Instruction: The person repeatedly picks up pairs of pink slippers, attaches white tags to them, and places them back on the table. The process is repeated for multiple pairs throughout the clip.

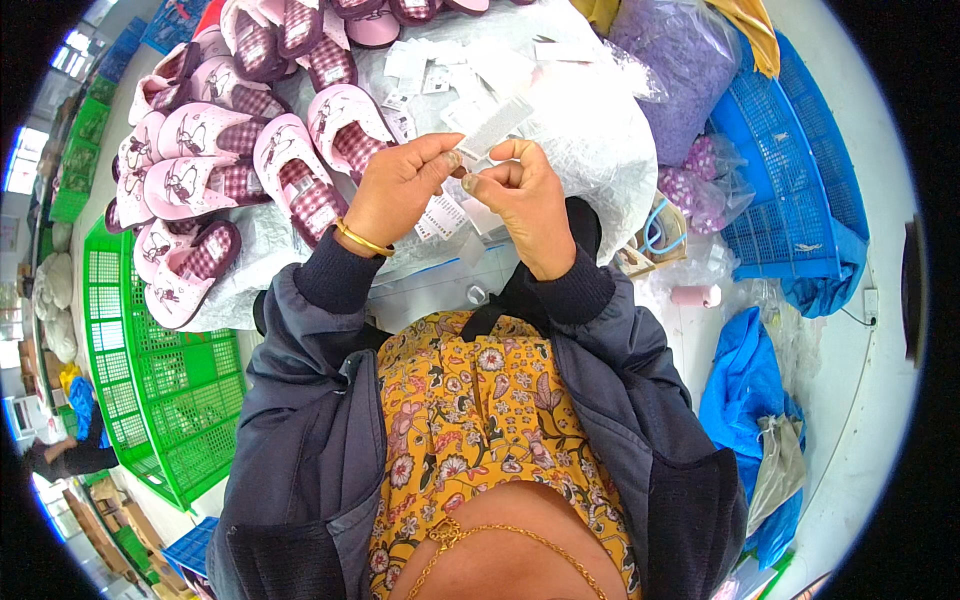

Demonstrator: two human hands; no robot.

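Over the plastic-covered table (pixel 590 150), both my hands meet at a small white paper label (pixel 497 124). My left hand (pixel 405 190), with a gold bangle at its wrist, is closed, thumb and forefinger pinching the label's lower end. My right hand (pixel 525 205) is closed too, its thumb and forefinger pinched at the same end; the exact bit between those fingertips is too small to make out. Beneath and beyond them lie loose white labels (pixel 440 218). To the left of my hands are several pink slippers (pixel 300 180) with dark checked insoles, the closest just beyond my left wrist.
A green plastic crate (pixel 165 370) stands at the left, below the table. On the right are a bag of purple material (pixel 680 75), a blue crate (pixel 780 170), a pink roll (pixel 696 296) and blue sheeting (pixel 735 380). Another person's arm (pixel 60 450) shows at the far left.
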